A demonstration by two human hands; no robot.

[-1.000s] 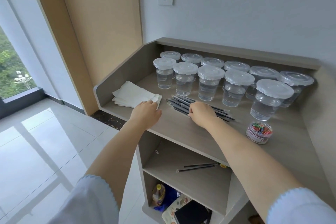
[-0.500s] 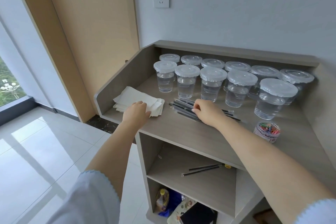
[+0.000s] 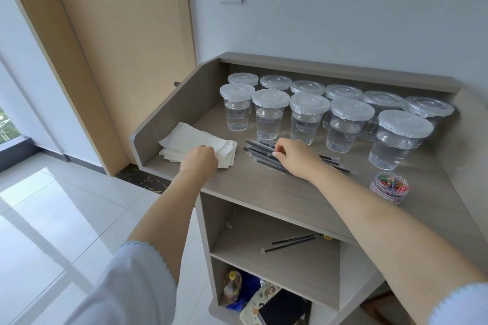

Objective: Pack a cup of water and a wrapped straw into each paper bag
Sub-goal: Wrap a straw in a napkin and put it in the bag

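Observation:
A stack of flat white paper bags (image 3: 190,137) lies at the left of the grey counter (image 3: 264,187). My left hand (image 3: 198,161) rests on the stack's near right corner with its fingers curled under; whether it holds a bag I cannot tell. Several black wrapped straws (image 3: 260,152) lie in a loose pile mid-counter. My right hand (image 3: 295,157) sits on that pile and its fingertips pinch one straw. Behind stand several lidded clear cups of water (image 3: 269,116) in two rows.
A small clear tub of coloured paper clips (image 3: 389,187) stands at the right front. The counter has raised side walls and a back ledge (image 3: 338,70). On the shelf below lie two more straws (image 3: 293,243); lower down are a bottle and bags.
My left hand slid left onto the bag stack's corner. My right hand stayed on the straw pile, and its fingertips have closed on one straw.

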